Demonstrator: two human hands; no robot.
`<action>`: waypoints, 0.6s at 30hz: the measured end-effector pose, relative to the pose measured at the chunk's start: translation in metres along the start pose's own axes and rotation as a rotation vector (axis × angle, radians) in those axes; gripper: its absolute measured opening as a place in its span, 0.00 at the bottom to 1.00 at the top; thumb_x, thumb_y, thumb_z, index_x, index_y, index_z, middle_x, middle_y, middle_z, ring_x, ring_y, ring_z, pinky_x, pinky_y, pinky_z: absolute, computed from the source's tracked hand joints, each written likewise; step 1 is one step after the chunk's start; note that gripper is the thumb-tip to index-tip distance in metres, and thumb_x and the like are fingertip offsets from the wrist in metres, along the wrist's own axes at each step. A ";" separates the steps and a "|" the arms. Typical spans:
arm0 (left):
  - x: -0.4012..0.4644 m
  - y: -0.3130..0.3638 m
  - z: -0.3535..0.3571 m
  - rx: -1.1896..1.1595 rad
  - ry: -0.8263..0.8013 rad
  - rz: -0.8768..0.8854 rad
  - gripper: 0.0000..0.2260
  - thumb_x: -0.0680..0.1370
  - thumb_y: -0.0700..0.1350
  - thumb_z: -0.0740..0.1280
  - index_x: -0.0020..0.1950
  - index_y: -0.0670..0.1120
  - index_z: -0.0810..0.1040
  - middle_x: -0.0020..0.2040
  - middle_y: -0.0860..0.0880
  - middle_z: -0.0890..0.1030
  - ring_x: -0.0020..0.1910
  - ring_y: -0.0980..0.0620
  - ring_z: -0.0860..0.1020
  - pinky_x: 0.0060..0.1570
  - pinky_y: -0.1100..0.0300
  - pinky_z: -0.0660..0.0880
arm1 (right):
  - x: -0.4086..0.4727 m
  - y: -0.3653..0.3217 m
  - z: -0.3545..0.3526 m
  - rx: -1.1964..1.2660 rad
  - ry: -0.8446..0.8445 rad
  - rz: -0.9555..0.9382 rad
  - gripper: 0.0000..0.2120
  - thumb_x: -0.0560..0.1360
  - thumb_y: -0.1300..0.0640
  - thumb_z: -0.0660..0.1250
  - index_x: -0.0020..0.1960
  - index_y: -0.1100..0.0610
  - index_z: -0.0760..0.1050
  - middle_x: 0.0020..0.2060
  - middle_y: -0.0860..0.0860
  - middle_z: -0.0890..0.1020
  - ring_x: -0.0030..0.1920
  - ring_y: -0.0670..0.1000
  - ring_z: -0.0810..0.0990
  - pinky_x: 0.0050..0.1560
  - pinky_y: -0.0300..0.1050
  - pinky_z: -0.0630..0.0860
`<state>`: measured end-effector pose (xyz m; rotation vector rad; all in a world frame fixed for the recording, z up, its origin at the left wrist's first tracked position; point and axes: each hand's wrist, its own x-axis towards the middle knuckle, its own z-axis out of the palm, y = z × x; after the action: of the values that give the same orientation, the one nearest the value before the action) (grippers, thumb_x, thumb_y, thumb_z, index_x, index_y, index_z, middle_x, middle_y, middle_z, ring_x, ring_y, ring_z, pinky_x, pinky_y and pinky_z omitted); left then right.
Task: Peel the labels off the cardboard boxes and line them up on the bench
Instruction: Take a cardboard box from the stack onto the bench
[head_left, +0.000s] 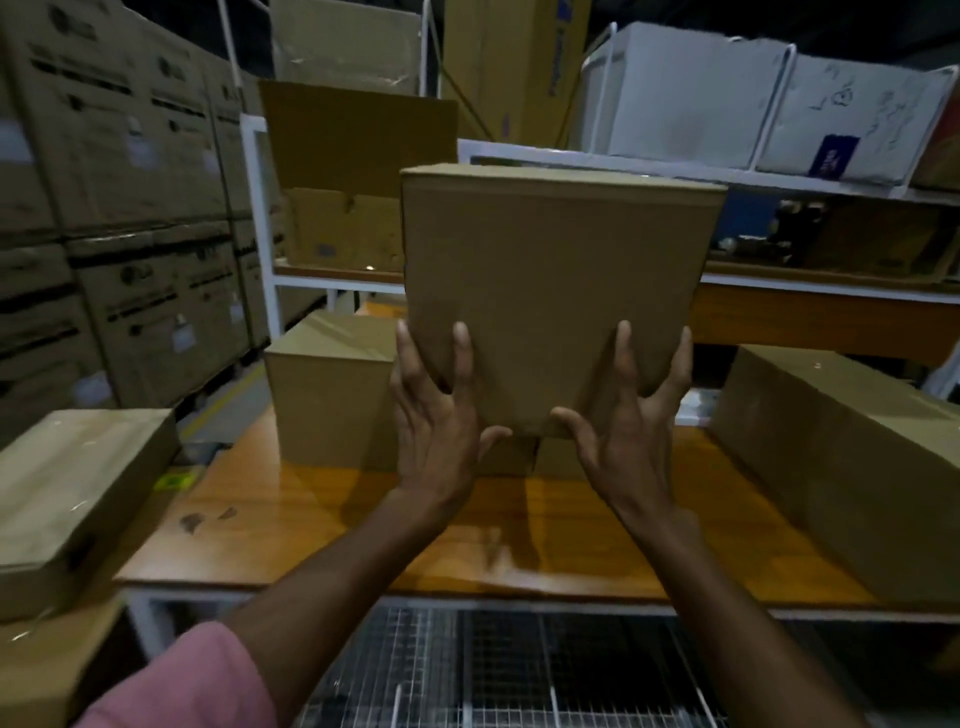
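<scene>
held box: plain brown cardboard box (556, 291), bare face turned toward the camera, no label showing on that side, edges look crisp and the top seam is closed

where it is: up in the air above the orange-brown bench (322, 525), not touching it, roughly centre of the view

left hand (434, 415): spread under the lower left corner of the box, fingers (461, 353) running up the front face and side, thumb curving in under the bottom edge, so it's cradling rather than clenching

right hand (631, 421): mirror of that on the lower right corner, fingers straight-ish up the face and side, thumb hooked in toward the bottom edge

grip overall: both hands propping the box from below with fingers splayed, the bottom edge sits between the two thumbs

other boxes on the bench: smaller cardboard box (332, 389) behind and left of the held one, long carton (841, 457) lying along the right side, well apart from the hands

off the bench: flat carton (72, 493) at the left, just beside the bench corner

background: stacked printed cartons (114, 208) on the left, white metal rack (675, 171) behind with grey boxes on top

hard to tell: whole scene is dim and a bit blurry, print on the stacked cartons is unreadable, back and underside of the held box are hidden, can't say if a label sits there

cut off: long carton runs out of the right edge, pink sleeve (192, 686) clipped at the bottom
</scene>
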<state>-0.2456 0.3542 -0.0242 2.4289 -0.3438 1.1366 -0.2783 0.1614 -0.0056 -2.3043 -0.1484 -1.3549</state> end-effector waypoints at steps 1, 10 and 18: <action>-0.011 -0.008 -0.008 0.009 -0.007 0.000 0.60 0.67 0.58 0.81 0.83 0.50 0.42 0.79 0.32 0.35 0.75 0.26 0.51 0.64 0.27 0.69 | -0.011 -0.008 0.002 -0.010 -0.017 0.009 0.52 0.71 0.49 0.79 0.83 0.44 0.48 0.80 0.66 0.41 0.81 0.65 0.42 0.74 0.62 0.57; -0.099 -0.047 -0.038 0.100 -0.152 -0.050 0.63 0.63 0.66 0.79 0.83 0.42 0.43 0.83 0.38 0.41 0.67 0.27 0.65 0.57 0.34 0.75 | -0.095 -0.045 0.010 0.035 -0.128 0.005 0.44 0.72 0.44 0.72 0.82 0.47 0.55 0.80 0.64 0.40 0.80 0.56 0.42 0.72 0.60 0.57; -0.143 -0.057 -0.021 0.066 -0.282 -0.084 0.60 0.65 0.59 0.81 0.82 0.51 0.42 0.83 0.46 0.36 0.67 0.27 0.64 0.52 0.36 0.78 | -0.147 -0.032 0.019 0.034 -0.239 0.086 0.48 0.70 0.50 0.79 0.81 0.42 0.55 0.81 0.59 0.37 0.80 0.58 0.46 0.64 0.51 0.66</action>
<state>-0.3275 0.4202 -0.1386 2.6397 -0.2901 0.7811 -0.3477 0.2181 -0.1283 -2.4085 -0.1454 -1.0251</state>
